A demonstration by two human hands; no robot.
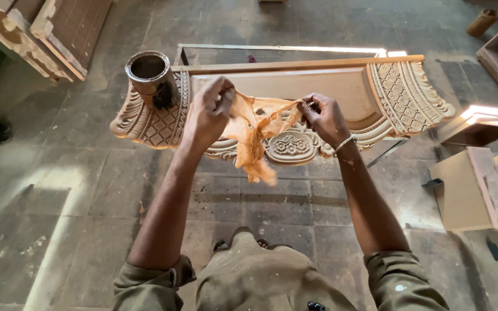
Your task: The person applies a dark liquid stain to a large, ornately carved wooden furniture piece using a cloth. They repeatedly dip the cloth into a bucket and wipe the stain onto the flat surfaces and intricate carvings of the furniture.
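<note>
Orange rag [255, 135] between hands, near dark-stained tin [148, 75]

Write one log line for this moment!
left hand: grips orange cloth rag | right hand: grips rag | below: carved wooden panel | can: on panel

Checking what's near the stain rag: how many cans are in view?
1: an open can standing on the carved panel's left end, beside the left hand. Others may be outside the view.

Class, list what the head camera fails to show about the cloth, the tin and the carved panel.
- Cloth: its ends are hidden inside the left hand and right hand.
- Tin: contents too dark to tell.
- Carved panel: centre covered by cloth and hands.
</note>
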